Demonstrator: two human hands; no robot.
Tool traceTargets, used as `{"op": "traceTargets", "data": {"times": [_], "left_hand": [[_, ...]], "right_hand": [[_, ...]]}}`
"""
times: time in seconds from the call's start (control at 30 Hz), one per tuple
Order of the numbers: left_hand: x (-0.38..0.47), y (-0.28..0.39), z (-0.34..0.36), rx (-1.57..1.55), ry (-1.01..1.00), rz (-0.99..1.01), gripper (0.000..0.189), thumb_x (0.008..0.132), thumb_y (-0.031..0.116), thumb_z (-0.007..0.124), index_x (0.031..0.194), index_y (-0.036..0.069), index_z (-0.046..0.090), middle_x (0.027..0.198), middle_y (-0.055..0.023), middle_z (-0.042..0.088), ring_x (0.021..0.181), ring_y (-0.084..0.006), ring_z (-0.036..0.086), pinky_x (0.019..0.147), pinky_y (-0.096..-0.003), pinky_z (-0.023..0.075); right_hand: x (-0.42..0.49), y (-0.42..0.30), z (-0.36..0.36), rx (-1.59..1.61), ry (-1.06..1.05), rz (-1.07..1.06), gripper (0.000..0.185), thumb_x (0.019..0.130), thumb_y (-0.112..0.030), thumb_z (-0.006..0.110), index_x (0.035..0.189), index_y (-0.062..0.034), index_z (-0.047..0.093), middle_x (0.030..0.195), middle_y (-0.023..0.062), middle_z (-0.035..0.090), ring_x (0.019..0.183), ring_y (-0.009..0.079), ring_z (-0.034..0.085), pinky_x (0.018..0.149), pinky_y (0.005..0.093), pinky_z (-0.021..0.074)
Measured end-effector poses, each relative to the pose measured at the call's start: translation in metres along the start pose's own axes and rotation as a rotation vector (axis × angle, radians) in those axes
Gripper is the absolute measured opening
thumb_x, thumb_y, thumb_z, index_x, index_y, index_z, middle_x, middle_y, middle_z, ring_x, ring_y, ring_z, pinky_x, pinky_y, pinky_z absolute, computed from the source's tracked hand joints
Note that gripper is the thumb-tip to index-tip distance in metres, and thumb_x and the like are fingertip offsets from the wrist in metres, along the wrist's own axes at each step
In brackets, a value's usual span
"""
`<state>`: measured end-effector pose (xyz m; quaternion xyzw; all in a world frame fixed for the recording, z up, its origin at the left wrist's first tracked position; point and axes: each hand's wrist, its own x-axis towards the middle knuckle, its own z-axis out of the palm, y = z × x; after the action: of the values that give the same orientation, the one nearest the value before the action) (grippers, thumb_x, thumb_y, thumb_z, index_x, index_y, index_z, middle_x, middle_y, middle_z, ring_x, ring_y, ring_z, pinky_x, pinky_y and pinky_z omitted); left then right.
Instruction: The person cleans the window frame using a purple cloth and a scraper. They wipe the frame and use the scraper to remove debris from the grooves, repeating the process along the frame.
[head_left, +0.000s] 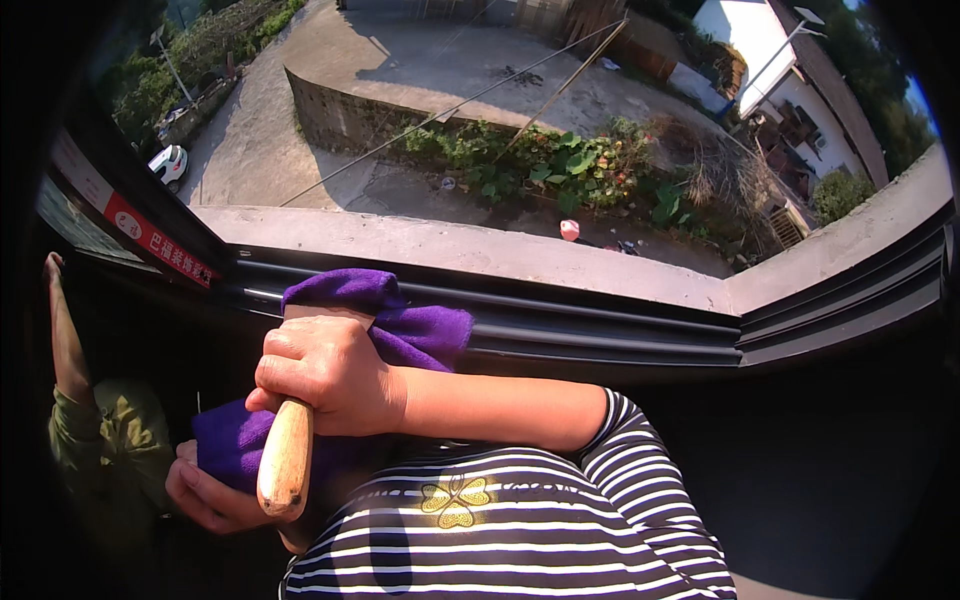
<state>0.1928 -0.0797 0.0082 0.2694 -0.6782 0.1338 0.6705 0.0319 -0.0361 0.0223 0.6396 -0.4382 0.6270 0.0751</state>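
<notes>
My right hand (322, 371) grips a wooden-handled tool (285, 461), its rounded handle end pointing back toward my body. At the far end a purple cloth (341, 289) is draped over the tool's flat, pale part, and a loose fold hangs to the right. That covered end lies over the dark metal window track (540, 319); whether it presses on the track cannot be seen. Lower left, my left hand (214, 491) holds another bunched part of purple cloth, its fingers partly hidden behind the handle. The tool's working end is hidden under the cloth.
A pale outer sill (465, 240) runs beyond the track, with a drop to a yard below. At left stands a sliding window frame (135, 180) bearing a red sticker with writing. Another person in an olive shirt (112, 427) is close by on the left, one arm raised.
</notes>
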Motion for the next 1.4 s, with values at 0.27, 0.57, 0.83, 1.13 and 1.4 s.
{"op": "traceTargets", "data": {"times": [0.27,0.57,0.83,1.13,1.4], "left_hand": [[0.03,-0.018,-0.012,0.401,0.053,0.348,0.055,0.092,0.036,0.063,0.13,0.0,0.049,0.101,-0.0171,0.056,0.077,-0.0258,0.061,0.063,-0.0354,0.0524],[0.049,0.003,0.011,-0.258,0.266,-0.427,0.018,0.095,0.013,0.051,0.08,0.001,0.052,0.064,-0.0022,0.051,0.058,-0.0108,0.048,0.056,-0.0237,0.0399],[0.048,0.008,0.009,-0.412,0.239,-0.329,0.014,0.093,0.01,0.053,0.082,0.002,0.051,0.067,-0.003,0.052,0.062,-0.0119,0.048,0.06,-0.0264,0.0394],[0.04,-0.005,-0.013,-0.548,0.078,-0.412,0.01,0.091,0.007,0.053,0.084,0.0,0.05,0.067,-0.0049,0.052,0.063,-0.012,0.049,0.064,-0.0268,0.0389],[0.011,-0.017,-0.013,-0.652,-0.177,-0.464,0.008,0.086,-0.002,0.058,0.083,0.002,0.051,0.067,-0.0038,0.053,0.057,-0.0079,0.046,0.056,-0.0206,0.0372]], "right_hand": [[-0.007,-0.024,-0.004,0.56,-0.254,0.133,0.024,0.077,-0.013,0.079,0.074,-0.0055,0.056,0.069,0.0074,0.061,0.063,0.0259,0.065,0.054,0.0328,0.0518],[-0.034,-0.024,-0.009,0.269,-0.44,0.384,0.026,0.076,-0.006,0.072,0.099,-0.0072,0.061,0.09,0.01,0.067,0.08,0.031,0.067,0.067,0.0383,0.0543],[-0.094,-0.015,-0.013,0.241,-0.755,0.609,0.061,0.077,0.0,0.07,0.135,-0.0077,0.051,0.119,0.0169,0.062,0.102,0.0352,0.064,0.084,0.0418,0.0534],[-0.045,-0.041,-0.096,0.48,-0.144,0.912,0.022,0.095,-0.021,0.064,0.092,0.0006,0.066,0.081,0.011,0.066,0.07,0.0203,0.066,0.069,0.0322,0.0554],[0.04,0.012,-0.131,0.606,0.385,0.981,0.038,0.092,-0.036,0.067,0.074,-0.0051,0.055,0.079,0.0103,0.064,0.069,0.0187,0.064,0.066,0.032,0.0533]]}}
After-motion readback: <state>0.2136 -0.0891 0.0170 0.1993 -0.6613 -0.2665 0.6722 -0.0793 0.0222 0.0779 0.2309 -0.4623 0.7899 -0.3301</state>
